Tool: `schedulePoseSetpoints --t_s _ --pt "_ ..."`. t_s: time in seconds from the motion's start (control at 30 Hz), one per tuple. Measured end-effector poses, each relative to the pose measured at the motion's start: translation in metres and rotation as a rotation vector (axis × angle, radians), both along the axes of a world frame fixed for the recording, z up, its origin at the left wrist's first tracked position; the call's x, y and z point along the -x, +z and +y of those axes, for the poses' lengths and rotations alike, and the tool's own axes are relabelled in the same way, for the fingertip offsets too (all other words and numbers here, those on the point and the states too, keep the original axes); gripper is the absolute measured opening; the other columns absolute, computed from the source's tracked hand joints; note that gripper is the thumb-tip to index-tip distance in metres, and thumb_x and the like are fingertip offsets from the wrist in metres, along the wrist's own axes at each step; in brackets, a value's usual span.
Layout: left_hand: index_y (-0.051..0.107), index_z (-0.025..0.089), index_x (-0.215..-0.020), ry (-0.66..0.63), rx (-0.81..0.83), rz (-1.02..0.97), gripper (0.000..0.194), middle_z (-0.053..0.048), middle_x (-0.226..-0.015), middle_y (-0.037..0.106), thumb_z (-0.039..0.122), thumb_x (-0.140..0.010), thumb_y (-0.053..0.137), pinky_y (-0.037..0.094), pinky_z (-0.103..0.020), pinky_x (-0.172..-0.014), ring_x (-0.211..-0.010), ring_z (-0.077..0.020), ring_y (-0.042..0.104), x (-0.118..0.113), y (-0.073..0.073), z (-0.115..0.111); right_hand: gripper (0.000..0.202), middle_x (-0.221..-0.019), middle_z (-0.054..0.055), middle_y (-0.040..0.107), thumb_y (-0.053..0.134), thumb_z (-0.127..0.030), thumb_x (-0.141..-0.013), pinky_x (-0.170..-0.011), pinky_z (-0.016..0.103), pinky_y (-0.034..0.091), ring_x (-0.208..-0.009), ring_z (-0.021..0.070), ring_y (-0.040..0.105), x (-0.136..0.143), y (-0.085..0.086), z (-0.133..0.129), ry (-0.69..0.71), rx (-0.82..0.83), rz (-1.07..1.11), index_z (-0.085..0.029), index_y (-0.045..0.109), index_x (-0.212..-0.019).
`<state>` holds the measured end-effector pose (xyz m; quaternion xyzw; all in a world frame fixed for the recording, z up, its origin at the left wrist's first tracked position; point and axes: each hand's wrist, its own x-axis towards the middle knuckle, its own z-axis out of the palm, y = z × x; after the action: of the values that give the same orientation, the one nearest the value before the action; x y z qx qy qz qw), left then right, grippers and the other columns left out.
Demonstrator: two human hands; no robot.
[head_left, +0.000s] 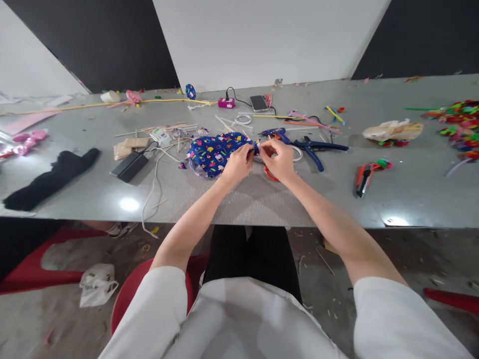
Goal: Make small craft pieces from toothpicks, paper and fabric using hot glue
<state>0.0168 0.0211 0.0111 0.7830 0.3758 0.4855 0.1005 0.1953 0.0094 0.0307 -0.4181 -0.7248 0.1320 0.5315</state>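
A blue patterned fabric piece [211, 154], bunched up and covered with small colourful figures, lies on the grey table in front of me. My left hand [239, 162] is closed in a pinch at its right end. Close beside it, my right hand [280, 158] pinches the narrow gathered tip of the same fabric. The fingertips almost meet, and they partly hide what is between them. Behind my right hand lies a blue glue gun [276, 133]. Blue-handled pliers [312, 147] rest to its right. Something red-orange and ring-like [270, 173] shows under my right hand.
Left of the fabric are thin wooden sticks [179, 143], a black power adapter [130, 166] with a white cable, and a black cloth [52, 180]. A phone [258, 103] and purple charger [226, 102] lie behind. Rightward are a utility knife [363, 180] and colourful pipe cleaners [464, 124].
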Motion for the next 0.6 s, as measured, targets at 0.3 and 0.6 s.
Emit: schedulePoseSetpoints --t_s 0.3,0.6 --pt "0.065 0.018 -0.108 0.039 0.07 0.152 0.017 -0.013 -0.102 0.072 0.01 -0.101 0.051 0.055 -0.035 -0.084 -0.092 -0.0228 0.071 0.002 -0.001 0.001 0.024 -0.071 0.001 0.07 0.075 -0.046 -0.086 -0.053 0.031 0.047 -0.056 0.0157 0.059 -0.003 -0.005 0.014 0.108 0.272 0.203 -0.023 0.071 -0.081" --pt "0.066 0.016 -0.12 0.129 0.116 0.384 0.025 -0.015 -0.112 0.074 0.013 -0.106 0.046 0.058 -0.035 -0.086 -0.101 -0.0243 0.073 0.002 0.01 -0.006 0.01 -0.058 -0.002 0.06 0.078 -0.027 -0.076 -0.052 0.027 0.037 -0.051 0.0104 0.05 -0.005 0.0 0.015 0.175 0.486 0.361 -0.02 0.072 -0.072"
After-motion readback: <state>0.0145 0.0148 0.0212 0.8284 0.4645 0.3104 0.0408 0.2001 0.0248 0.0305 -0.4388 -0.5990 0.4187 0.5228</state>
